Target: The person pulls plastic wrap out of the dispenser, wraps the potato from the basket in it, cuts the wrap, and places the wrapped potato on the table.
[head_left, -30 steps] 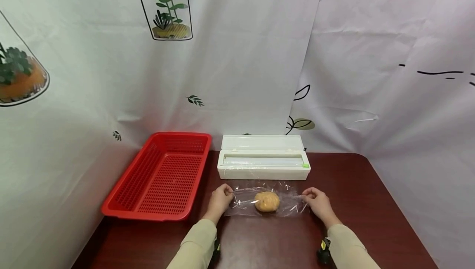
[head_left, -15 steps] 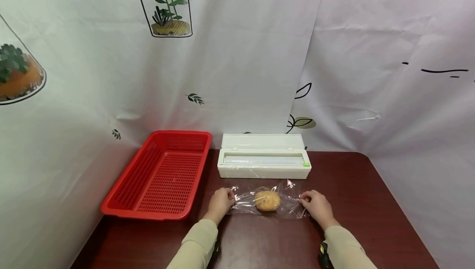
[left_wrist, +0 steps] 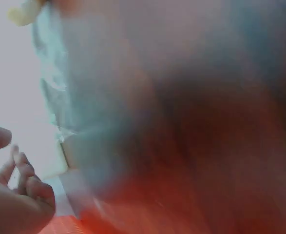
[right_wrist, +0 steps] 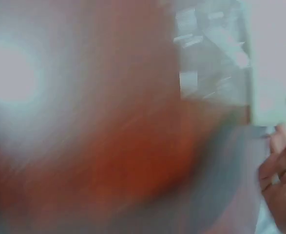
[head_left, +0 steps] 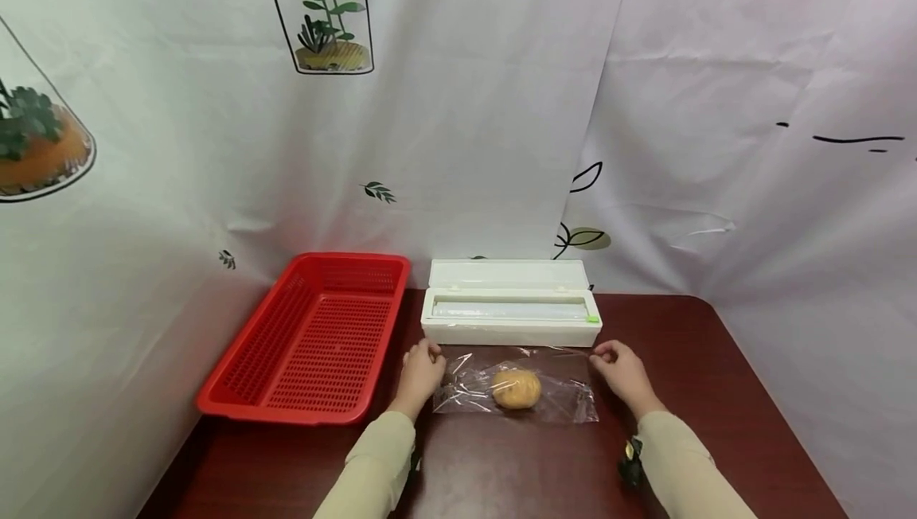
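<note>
A yellow-brown potato [head_left: 516, 388] lies under a sheet of clear plastic wrap [head_left: 469, 399] on the dark red table, in front of a white wrap dispenser box [head_left: 510, 333]. My left hand [head_left: 421, 372] pinches the sheet's far left corner, close by the box. At the far right corner my right hand [head_left: 625, 372] holds the edge between thumb and fingertips. Thumb and fingertips come close together in the left wrist view, where the hand [left_wrist: 21, 195] sits at lower left. The right hand [right_wrist: 281, 180] shows at the right wrist view's edge; that view is blurred.
A red plastic basket [head_left: 380, 360] with slotted sides stands left of my left hand. The dispenser's lid [head_left: 507, 273] is raised, and a roll of film [head_left: 510, 310] shows inside. A printed white curtain [head_left: 487, 145] hangs behind the table [head_left: 501, 471].
Both hands have moved from the sheet's sides to its far corners, near the box. The sides lie flatter and the far edge is stretched between the hands. The potato stays put.
</note>
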`<state>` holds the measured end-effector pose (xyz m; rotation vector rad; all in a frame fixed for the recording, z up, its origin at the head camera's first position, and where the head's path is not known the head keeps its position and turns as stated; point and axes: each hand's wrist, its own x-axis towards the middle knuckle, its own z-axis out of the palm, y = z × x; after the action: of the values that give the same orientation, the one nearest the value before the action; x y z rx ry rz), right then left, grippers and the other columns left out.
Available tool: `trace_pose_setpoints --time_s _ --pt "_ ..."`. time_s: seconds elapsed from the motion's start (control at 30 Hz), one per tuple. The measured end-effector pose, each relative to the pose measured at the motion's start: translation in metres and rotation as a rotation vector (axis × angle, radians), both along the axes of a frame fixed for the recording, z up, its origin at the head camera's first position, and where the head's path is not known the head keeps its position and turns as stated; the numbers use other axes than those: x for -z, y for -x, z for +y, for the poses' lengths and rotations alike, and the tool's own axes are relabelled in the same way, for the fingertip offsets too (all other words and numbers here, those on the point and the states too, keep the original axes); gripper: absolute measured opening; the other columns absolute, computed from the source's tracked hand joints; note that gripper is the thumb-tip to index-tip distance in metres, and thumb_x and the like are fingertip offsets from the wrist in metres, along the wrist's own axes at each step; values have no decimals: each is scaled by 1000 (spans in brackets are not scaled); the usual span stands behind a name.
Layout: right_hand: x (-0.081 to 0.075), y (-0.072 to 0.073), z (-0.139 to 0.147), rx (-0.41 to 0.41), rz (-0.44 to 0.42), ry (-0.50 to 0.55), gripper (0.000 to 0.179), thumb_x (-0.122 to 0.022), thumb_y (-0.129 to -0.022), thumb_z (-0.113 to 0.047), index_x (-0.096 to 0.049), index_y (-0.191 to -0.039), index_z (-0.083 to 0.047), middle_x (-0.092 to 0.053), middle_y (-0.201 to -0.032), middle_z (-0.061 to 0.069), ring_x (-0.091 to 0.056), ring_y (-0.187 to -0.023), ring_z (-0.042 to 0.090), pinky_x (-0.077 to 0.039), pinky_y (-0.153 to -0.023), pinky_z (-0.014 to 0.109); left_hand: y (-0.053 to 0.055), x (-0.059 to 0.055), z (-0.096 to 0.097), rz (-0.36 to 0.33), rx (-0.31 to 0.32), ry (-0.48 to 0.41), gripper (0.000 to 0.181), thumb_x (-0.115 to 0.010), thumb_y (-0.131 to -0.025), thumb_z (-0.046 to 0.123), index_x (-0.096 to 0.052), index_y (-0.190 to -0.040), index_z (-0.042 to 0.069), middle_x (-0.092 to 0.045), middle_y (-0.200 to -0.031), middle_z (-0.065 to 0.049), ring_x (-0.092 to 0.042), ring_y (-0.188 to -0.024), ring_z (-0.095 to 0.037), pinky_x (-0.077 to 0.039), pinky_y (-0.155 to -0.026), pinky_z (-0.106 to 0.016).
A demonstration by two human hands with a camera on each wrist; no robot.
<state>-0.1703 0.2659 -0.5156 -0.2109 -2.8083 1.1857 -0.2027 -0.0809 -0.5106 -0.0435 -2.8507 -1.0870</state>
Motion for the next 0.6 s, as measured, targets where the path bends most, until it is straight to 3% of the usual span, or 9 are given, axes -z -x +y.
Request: trace_pose_setpoints --time_s 0.07,0.23,0.33,0.43,0.6 --pt "-4 7 2 30 -61 71 30 -63 -84 -14 -53 -105 5 -55 -94 19 -52 -87 31 -42 -75 42 6 -1 2 -29 -70 -85 22 -62 -80 13 -54 -98 3 -52 -87 -11 -45 -87 -31 -38 -73 -43" --pt "-5 17 0 4 -167 70 38 -66 -84 -13 -53 -113 7 -55 -106 25 -51 -97 36 -42 -78 47 19 -1 7 -84 -131 -188 36 -69 -80 15 -54 -107 -4 -59 -96 -18 -47 -94 -36 -36 -83 -47" --pt "-4 18 -6 2 -169 59 38 -68 -83 -13 -56 -114 6 -58 -103 22 -53 -93 33 -44 -74 44 24 0 9 -75 -162 -295 35 -71 -77 13 -58 -103 -7 -63 -95 -20 -55 -93 -37 -41 -85 -42" --pt "-2 20 -13 29 -155 9 31 -69 -83 -16 -63 -109 1 -62 -98 16 -57 -87 30 -45 -71 43 26 -1 12 -53 -202 -384 29 -75 -74 11 -65 -95 -5 -66 -88 -17 -62 -82 -30 -49 -73 -38" --pt "-3 23 -18 70 -114 -89 15 -66 -85 -17 -69 -94 -5 -66 -97 14 -59 -86 30 -46 -70 46 28 -4 14 2 -251 -430 16 -76 -74 12 -70 -84 1 -66 -75 -8 -58 -65 -16 -47 -63 -30"
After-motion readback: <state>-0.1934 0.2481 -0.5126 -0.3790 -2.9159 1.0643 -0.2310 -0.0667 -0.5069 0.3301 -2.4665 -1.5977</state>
